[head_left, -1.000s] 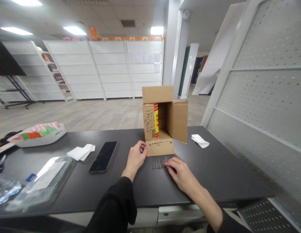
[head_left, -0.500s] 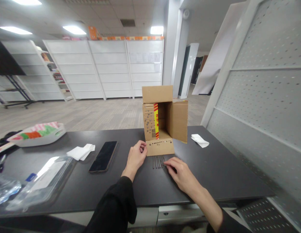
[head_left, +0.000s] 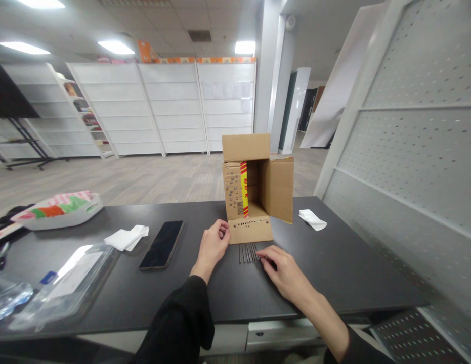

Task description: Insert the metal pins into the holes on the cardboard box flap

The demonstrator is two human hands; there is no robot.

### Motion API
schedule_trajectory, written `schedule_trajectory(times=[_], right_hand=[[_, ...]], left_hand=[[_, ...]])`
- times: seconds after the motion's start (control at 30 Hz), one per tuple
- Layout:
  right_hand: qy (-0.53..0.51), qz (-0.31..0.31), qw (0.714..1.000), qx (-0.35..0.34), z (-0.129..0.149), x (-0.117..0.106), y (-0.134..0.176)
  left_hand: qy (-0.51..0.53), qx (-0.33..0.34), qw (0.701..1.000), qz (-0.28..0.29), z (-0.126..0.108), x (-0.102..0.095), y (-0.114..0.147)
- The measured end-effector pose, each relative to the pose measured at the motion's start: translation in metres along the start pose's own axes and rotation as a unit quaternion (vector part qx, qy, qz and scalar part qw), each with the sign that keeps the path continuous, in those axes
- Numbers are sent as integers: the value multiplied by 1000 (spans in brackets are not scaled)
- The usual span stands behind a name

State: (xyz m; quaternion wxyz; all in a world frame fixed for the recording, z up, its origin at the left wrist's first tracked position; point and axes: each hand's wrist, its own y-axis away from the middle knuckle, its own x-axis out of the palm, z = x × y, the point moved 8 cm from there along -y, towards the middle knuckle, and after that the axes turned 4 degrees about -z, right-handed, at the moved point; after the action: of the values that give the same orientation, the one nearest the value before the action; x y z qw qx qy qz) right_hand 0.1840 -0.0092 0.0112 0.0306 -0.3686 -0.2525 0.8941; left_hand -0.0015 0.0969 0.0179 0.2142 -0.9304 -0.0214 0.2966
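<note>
An open cardboard box (head_left: 271, 187) stands on the dark table, its lower flap (head_left: 251, 233) folded down toward me and pierced by a row of holes. Several thin metal nails (head_left: 248, 253) lie side by side just in front of that flap. My left hand (head_left: 213, 241) rests with curled fingers against the flap's left edge; whatever is between the fingertips is hidden. At the right end of the row, my right hand (head_left: 279, 267) has thumb and index finger pinched at a nail, partly covered by the fingers.
A black phone (head_left: 162, 245) and folded white tissues (head_left: 127, 237) lie to the left, near a clear plastic case (head_left: 74, 283). A white basket (head_left: 60, 221) sits at the far left. Another tissue (head_left: 313, 220) is right of the box, before a perforated panel (head_left: 417, 151).
My right fingertips have shifted very slightly at the right end of the nail row. My left hand and the box stay in place.
</note>
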Motion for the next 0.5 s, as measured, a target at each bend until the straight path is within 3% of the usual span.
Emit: schedule_trajectory(times=[0.2, 0.37, 0.5], right_hand=[[13, 7, 999, 41, 1, -16, -13], [69, 1, 996, 50, -1, -30, -40], [85, -8, 995, 54, -9, -30, -63]], left_hand=[[-2, 2, 1000, -1, 3, 1, -1], [-2, 0, 1000, -3, 6, 3, -2], [4, -5, 1000, 3, 6, 4, -2]])
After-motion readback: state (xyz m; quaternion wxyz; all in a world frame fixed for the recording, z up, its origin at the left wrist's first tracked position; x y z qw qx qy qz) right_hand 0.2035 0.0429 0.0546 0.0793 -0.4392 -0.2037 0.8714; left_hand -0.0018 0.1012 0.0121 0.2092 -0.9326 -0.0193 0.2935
